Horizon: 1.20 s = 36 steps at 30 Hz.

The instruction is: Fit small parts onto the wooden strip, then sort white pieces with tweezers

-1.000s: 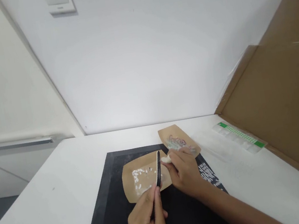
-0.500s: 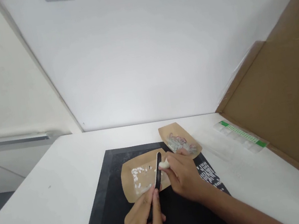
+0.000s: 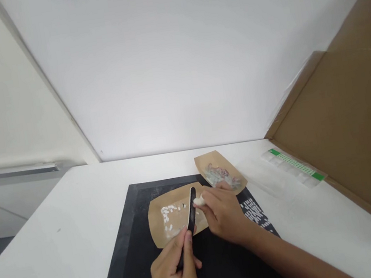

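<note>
My left hand (image 3: pixel 175 265) is closed round the lower part of a slim black stick with a pale edge (image 3: pixel 191 211), which points up and away. My right hand (image 3: pixel 223 213) pinches a small off-white piece (image 3: pixel 198 201) against the upper part of the stick. Beneath them lies a brown paper tray (image 3: pixel 154 209) with small white pieces on it, partly hidden by my hands. Behind my right hand a second brown tray (image 3: pixel 206 159) holds clear and reddish bits.
A black mat (image 3: pixel 130 260) lies on the white table (image 3: pixel 49 254). White marks or small pieces (image 3: pixel 255 212) show at its right. Farther right are a clear strip with a green label (image 3: pixel 297 163) and a large cardboard panel (image 3: pixel 353 131).
The whole view has shifted slightly. The stick stands a little more upright, and my right hand still holds the off-white piece against it.
</note>
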Available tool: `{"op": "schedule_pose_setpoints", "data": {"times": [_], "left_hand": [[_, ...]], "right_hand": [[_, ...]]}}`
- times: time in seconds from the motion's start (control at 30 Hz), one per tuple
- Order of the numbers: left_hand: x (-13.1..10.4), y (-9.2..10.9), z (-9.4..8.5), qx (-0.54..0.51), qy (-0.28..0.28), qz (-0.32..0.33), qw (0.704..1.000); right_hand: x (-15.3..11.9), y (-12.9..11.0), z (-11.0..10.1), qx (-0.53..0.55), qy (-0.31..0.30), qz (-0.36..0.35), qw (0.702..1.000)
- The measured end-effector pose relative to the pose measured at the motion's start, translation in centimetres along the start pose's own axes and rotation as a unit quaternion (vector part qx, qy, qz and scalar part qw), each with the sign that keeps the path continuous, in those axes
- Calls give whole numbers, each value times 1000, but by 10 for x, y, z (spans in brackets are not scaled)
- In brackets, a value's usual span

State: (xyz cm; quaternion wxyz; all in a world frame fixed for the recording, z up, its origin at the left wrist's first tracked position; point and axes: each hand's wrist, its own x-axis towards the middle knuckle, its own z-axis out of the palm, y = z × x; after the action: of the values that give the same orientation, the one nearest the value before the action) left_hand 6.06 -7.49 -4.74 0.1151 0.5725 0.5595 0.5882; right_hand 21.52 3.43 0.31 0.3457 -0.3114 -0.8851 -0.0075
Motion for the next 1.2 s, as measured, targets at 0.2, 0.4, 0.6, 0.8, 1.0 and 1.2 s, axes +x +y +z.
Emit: {"op": "schedule_pose_setpoints", "data": {"times": [0.2,0.4,0.6,0.8,1.0,1.2], "left_hand": [[0,1,0,5,16,-2,1000],[-1,2,-1,9,14,-14,1000],[-2,0,-2,21,11,-14,1000],[-1,6,0,9,21,-8,1000],[-4,5,1,15,14,16,1000],[-4,1,-1,26,-3,9,1000]], "right_hand": [[0,3,4,25,-5,-6,1000],[0,2,5,45,-26,-15,999],[1,1,3,51,-36,-32,997],[2,-1,3,41,-4,-24,999],[4,-3,1,29,15,4,999],[1,-4,3,47,15,-6,999]]}}
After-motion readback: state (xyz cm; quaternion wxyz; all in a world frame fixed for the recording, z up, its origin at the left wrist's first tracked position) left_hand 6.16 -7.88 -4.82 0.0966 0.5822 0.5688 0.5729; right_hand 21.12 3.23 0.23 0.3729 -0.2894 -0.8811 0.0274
